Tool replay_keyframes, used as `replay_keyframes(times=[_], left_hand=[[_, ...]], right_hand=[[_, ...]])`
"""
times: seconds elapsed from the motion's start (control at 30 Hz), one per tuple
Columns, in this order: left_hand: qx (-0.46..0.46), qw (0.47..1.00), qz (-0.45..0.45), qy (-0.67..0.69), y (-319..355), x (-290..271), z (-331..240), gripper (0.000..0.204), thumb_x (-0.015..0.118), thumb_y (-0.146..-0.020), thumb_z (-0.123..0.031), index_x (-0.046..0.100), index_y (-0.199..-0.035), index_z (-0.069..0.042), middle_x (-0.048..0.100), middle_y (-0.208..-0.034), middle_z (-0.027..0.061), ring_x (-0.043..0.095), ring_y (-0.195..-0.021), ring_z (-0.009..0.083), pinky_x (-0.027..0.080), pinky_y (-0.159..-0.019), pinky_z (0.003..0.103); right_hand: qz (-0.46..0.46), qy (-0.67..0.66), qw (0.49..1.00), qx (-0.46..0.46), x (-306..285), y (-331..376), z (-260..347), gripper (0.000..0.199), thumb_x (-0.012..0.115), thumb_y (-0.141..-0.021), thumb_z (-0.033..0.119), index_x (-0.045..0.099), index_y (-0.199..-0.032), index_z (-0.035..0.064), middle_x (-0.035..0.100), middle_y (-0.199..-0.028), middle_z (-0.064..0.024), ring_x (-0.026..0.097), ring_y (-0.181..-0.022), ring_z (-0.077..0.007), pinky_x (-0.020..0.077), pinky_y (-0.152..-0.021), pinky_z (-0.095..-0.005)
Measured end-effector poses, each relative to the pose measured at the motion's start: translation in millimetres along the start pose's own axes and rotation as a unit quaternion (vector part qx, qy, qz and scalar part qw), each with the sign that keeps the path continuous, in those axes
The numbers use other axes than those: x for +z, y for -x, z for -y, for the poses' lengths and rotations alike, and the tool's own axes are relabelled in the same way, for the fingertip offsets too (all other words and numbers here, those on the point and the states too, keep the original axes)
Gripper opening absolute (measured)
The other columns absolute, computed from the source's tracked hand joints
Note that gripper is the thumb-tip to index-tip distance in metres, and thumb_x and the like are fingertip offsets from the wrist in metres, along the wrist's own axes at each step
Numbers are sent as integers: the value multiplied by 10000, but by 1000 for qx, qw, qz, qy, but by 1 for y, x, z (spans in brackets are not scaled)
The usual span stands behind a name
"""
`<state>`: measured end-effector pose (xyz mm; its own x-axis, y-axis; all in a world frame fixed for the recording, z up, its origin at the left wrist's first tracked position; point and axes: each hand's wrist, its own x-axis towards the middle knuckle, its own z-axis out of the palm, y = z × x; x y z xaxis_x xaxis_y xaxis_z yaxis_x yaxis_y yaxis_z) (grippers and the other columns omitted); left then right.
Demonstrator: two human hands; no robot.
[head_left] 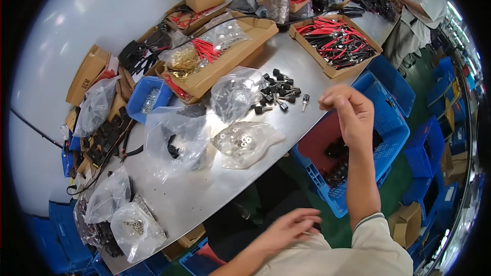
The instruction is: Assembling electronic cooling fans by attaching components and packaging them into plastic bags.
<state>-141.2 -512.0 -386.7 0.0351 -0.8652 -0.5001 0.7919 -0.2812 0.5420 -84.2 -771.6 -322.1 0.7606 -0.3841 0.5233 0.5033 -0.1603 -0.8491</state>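
Note:
My right hand (352, 115) is raised over a blue perforated crate (396, 135), just right of the table edge. Its fingers are curled together with the thumb, and whatever they hold, if anything, is hidden. Nearest to it, a single black-capped part with a metal shaft (306, 102) lies on the metal table (302, 71). A loose pile of similar black-capped parts (279, 89) lies to its left. My left hand (294, 225) is low in front of my body, fingers loosely stretched, with nothing visible in it. Dark parts (337, 148) sit inside the crate.
Clear bags of washers (244, 140) and black parts (176, 143) lie on the table. Behind are a cardboard tray of red and black cables (340, 43), a long cardboard tray (235, 59) and a blue bin of small metal pieces (150, 97). Another person (419, 10) stands at the far right.

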Motion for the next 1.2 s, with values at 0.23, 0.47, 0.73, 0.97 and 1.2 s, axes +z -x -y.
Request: replay_keyframes(times=[0.23, 0.47, 0.73, 0.97, 1.2], left_hand=[[372, 692, -569, -243, 106, -64, -42, 255, 515, -966, -161, 585, -1165, -18, 622, -1104, 82, 598, -940, 153, 448, -786, 248], [347, 567, -682, -304, 139, -133, -18, 268, 512, -979, -189, 603, -1168, -23, 629, -1110, 38, 576, -942, 123, 434, -832, 255], [346, 513, -682, -390, 126, -154, -10, 239, 536, -974, -177, 634, -1090, 8, 648, -1033, 67, 579, -902, 132, 456, -836, 255], [366, 492, -699, -367, 129, -144, -13, 189, 539, -970, -131, 641, -1030, 16, 651, -946, 58, 588, -866, 114, 469, -795, 236], [372, 488, -702, -360, 113, -146, -18, 119, 565, -930, -57, 624, -971, 39, 626, -935, 69, 566, -850, 136, 458, -772, 247]], right_hand=[[-111, 183, 965, 150, -65, 61, -64, 149, 573, -923, 96, 648, -856, -13, 631, -810, -52, 579, -747, -108, 468, -710, -245], [-21, 466, 782, 414, -223, 184, -183, 446, 728, -783, 265, 598, -1132, 21, 612, -1091, -206, 615, -943, -349, 492, -829, -385], [111, 638, 638, 417, -210, 236, -235, 964, 816, -637, 281, 305, -1441, 138, 228, -1498, -213, 296, -1332, -419, 351, -1023, -561], [122, 684, 585, 418, -218, 247, -276, 1034, 827, -566, 309, 309, -1452, 184, 210, -1515, -162, 213, -1382, -360, 305, -1018, -589], [-136, 592, 754, 249, -228, 217, -249, 693, 741, -731, 172, 444, -1351, 84, 369, -1430, -202, 367, -1314, -358, 297, -1084, -475]])
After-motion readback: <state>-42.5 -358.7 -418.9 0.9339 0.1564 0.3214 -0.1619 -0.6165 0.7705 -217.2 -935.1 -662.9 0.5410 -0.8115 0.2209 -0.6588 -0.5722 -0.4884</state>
